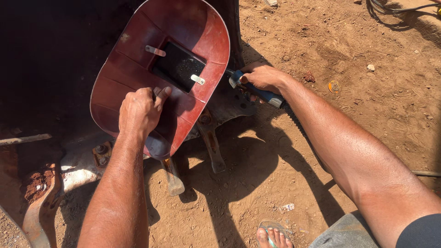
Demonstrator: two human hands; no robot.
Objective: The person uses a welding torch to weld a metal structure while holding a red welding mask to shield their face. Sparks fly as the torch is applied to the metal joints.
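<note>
My left hand [140, 110] grips the handle on the back of a red hand-held welding shield [193, 27], held up in front of me. The shield has a dark rectangular window [178, 66] with two small metal clips. My right hand [264, 76] is closed around a blue-handled welding electrode holder [268, 96], reaching behind the shield's right edge. Its tip is hidden by the shield. Below the shield lie rusty metal parts [213, 147] on the dirt.
A large dark metal body [46, 59] fills the upper left. A rusty curved piece [43, 206] sits at lower left. A black cable [395, 9] runs at top right. My foot in a sandal [274, 234] rests on the sandy ground.
</note>
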